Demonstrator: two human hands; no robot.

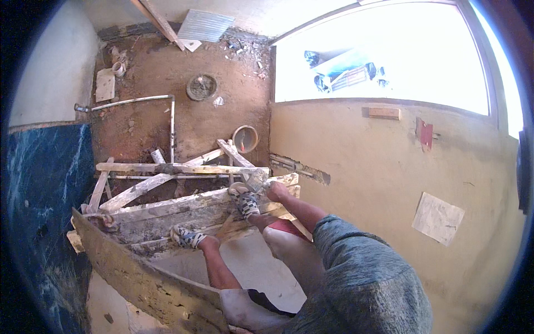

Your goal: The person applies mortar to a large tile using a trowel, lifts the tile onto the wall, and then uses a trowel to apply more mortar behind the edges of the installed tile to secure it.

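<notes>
My right hand is closed around the handle of a trowel, its grey blade lying over the end of a whitish plank. Just beside it, my sandalled foot stands on the rough scaffold boards; the other foot is farther left on them. A sliver of skin at the lower edge, next to the wide worn board, may be my left hand; its fingers are hidden.
Crossed timbers stand beyond the boards. Lower down on the dirt floor are a round pan of grey mix, a bucket and a white pipe. A plastered wall with a bright window opening rises on the right.
</notes>
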